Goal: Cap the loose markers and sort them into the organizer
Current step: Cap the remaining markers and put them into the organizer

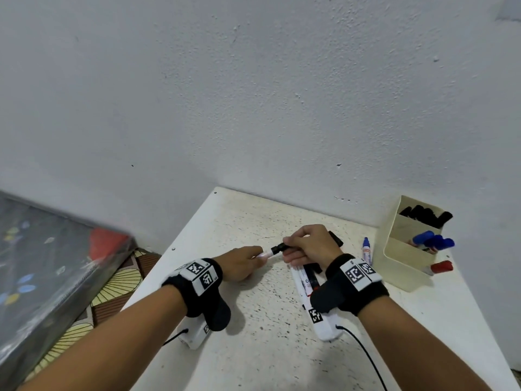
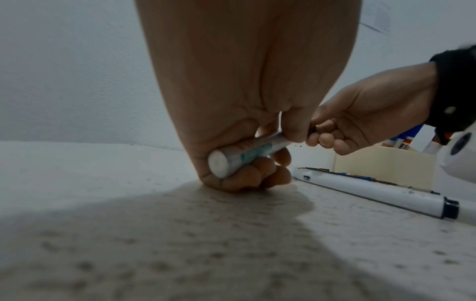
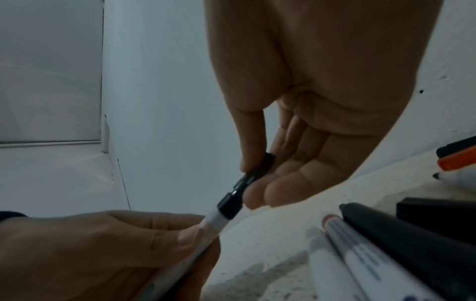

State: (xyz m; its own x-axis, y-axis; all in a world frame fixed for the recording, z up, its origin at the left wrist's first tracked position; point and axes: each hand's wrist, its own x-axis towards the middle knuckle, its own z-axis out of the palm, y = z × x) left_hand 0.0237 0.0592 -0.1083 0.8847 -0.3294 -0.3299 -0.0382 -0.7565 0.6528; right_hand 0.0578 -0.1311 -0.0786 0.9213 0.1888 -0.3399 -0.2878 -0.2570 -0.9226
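My left hand (image 1: 248,261) grips the barrel of a white marker (image 1: 265,254) just above the white table (image 1: 253,348), fingers curled round it (image 2: 247,154). My right hand (image 1: 293,245) pinches a black cap (image 3: 257,171) between thumb and fingers, and the cap sits over the marker's black tip end (image 3: 230,205). The cream organizer (image 1: 406,258) stands at the right, with black markers (image 1: 428,214) in its back compartment, blue ones (image 1: 434,241) in the middle and a red one (image 1: 441,267) in front.
Several loose markers (image 1: 307,277) lie under my right wrist, close in the right wrist view (image 3: 360,264). A blue marker (image 1: 366,249) lies beside the organizer. The wall runs along the table's far edge. Left of the table the floor drops away to a patterned mat (image 1: 118,283).
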